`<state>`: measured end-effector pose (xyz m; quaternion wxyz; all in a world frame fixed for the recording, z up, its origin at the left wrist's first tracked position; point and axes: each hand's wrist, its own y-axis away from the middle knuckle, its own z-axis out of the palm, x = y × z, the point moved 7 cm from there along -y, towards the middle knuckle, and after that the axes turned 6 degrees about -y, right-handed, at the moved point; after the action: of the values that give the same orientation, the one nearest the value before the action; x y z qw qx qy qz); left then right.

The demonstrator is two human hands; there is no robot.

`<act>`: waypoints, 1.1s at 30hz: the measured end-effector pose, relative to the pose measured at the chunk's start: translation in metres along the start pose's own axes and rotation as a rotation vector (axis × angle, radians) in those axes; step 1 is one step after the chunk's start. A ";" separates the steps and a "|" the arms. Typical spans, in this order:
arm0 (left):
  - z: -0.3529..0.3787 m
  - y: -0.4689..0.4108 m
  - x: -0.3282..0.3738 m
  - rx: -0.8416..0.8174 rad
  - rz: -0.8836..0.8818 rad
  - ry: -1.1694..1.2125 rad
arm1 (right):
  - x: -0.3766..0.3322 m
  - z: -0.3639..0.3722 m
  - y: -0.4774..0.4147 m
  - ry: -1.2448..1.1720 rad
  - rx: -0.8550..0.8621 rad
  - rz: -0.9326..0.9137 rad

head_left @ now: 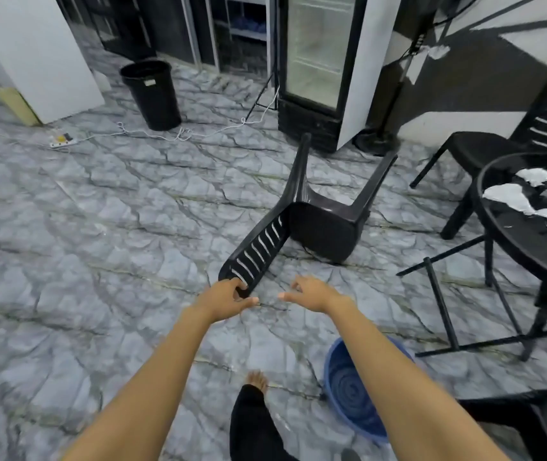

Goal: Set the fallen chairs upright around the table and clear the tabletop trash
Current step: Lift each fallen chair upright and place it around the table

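A black plastic chair (pixel 318 224) lies tipped over on the marble floor, its legs pointing away from me and its slatted back toward me. My left hand (pixel 225 294) grips the top edge of that backrest. A short way to the right, my right hand (pixel 312 292) hovers open, touching nothing. At the right edge stands a round black table (pixel 511 234) with torn white paper scraps (pixel 514 197) on it. Behind the table a second black chair (pixel 498 151) stands upright.
A black bin (pixel 152 94) stands at the back left, with a white cable and power strip (pixel 61 140) on the floor near it. A glass-door fridge (pixel 315 68) is behind the fallen chair. A blue basin (pixel 348 394) sits by my foot. Part of another black chair (pixel 538 424) shows at bottom right.
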<state>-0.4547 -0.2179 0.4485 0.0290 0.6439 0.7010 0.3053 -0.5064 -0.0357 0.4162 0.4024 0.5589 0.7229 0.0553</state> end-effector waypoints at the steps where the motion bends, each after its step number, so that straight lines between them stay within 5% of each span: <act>1: -0.010 -0.019 -0.006 -0.016 0.007 -0.014 | -0.005 -0.007 -0.018 -0.005 0.009 0.009; 13: -0.107 -0.213 -0.014 -0.195 0.175 -0.064 | -0.030 -0.088 -0.162 -0.170 0.058 0.215; 19: -0.132 -0.289 0.008 -0.266 0.410 -0.226 | -0.023 -0.100 -0.200 -0.334 0.209 0.363; 33: -0.136 -0.370 -0.051 -0.566 0.934 -0.656 | -0.093 0.021 -0.247 -0.836 0.538 0.786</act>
<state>-0.8323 -0.3118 0.3686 0.2748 0.9091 0.1933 0.2462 -0.6770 -0.2140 0.3192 0.4460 0.8385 0.2341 -0.2078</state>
